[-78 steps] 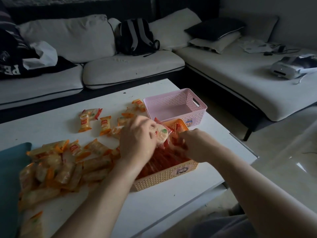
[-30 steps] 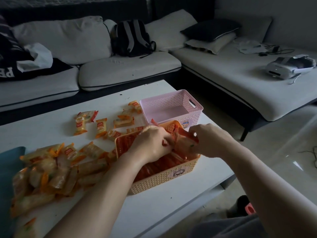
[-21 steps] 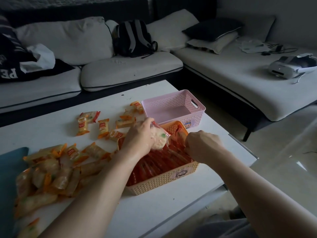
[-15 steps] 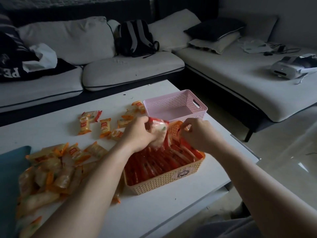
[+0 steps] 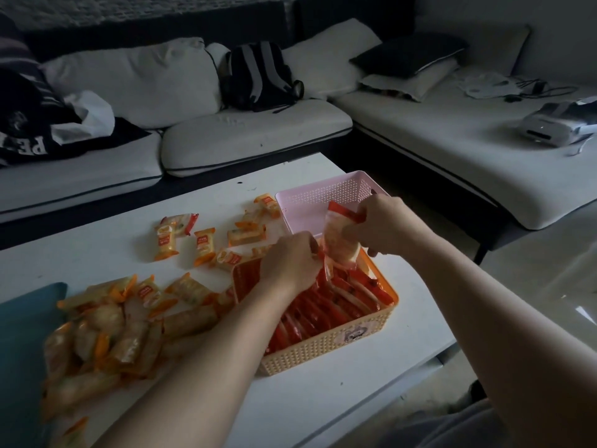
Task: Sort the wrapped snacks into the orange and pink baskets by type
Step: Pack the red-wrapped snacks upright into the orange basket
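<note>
While R hand (image 5: 384, 227) pinches a red-wrapped cracker (image 5: 341, 244) over orange basket (image 5: 326, 347), L hand (image 5: 290, 263) curls among its red packs (image 5: 339, 302); grip unclear.

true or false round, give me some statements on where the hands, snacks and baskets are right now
1. The right hand pinches a red-edged snack above the orange basket. True.
2. The orange basket is filled with orange-wrapped snacks. False: it holds rows of red-wrapped packets.
3. A pile of orange-wrapped snacks lies on the table left of the orange basket. True.
4. The pink basket stands nearer the person than the orange one. False: it stands beyond it, farther away.
5. The left hand rests on the pile of snacks. False: it reaches into the orange basket, at the red-wrapped packets.
</note>
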Motion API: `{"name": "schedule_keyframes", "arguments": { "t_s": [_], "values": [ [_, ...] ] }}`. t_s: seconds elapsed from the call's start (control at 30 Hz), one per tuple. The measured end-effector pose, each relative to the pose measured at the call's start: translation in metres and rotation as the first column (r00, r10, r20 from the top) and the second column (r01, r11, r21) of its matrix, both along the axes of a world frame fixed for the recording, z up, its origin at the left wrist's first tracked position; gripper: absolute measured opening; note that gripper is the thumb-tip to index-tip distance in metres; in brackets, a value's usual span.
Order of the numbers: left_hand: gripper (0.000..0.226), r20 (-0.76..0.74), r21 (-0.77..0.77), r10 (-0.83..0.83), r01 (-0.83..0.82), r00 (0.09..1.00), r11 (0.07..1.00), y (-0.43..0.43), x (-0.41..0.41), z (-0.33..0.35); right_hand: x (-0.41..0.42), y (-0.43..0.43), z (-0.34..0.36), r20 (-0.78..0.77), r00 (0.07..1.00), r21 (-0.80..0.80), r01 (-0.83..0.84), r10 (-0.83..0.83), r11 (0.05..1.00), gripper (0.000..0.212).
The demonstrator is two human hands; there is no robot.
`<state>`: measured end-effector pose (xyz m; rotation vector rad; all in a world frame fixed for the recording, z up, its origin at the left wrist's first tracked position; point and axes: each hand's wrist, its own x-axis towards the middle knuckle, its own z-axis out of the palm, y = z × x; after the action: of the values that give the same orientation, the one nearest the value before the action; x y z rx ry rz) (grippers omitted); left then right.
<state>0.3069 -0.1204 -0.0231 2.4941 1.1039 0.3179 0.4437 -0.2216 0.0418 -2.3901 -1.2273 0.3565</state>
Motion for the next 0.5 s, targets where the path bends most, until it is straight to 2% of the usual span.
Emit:
{"name": "schedule_keyframes", "arguments": {
  "t_s": [0.1, 0.2, 0.27, 0.33, 0.43, 0.5],
  "values": [
    [0.027, -0.173, 0.036, 0.042, -0.036, 0.984, 0.999, -0.001, 0.014, -0.007, -0.003, 0.003, -0.010, 0.041, 0.999, -0.023, -0.003, 0.004, 1.000, 0.018],
    [0.021, -0.224, 0.048, 0.038, -0.028, 0.974, 0.998, -0.001, 0.023, -0.007, 0.000, 0.003, -0.013, 0.057, 0.998, -0.029, 0.020, -0.019, 0.999, 0.013],
    [0.031, -0.184, -0.010, 0.047, -0.050, 0.982, 0.999, 0.002, 0.024, -0.008, 0.001, 0.005, -0.018, 0.049, 0.998, -0.029, 0.040, -0.039, 0.999, 0.016],
    [0.039, -0.081, -0.084, 0.106, -0.112, 0.991, 0.990, 0.007, 0.023, -0.008, -0.005, 0.009, -0.027, 0.090, 0.995, -0.034, 0.037, -0.033, 0.999, 0.029],
    [0.045, -0.047, -0.135, 0.147, -0.152, 0.988, 0.979, 0.012, 0.022, -0.008, -0.014, 0.016, -0.038, 0.307, 0.951, -0.116, 0.008, 0.029, 0.993, 0.030],
    [0.042, 0.013, -0.149, 0.154, -0.151, 0.988, 0.977, 0.012, 0.020, -0.009, -0.015, 0.018, -0.042, 0.393, 0.917, -0.161, 0.001, 0.063, 0.987, 0.023]
  ]
}}
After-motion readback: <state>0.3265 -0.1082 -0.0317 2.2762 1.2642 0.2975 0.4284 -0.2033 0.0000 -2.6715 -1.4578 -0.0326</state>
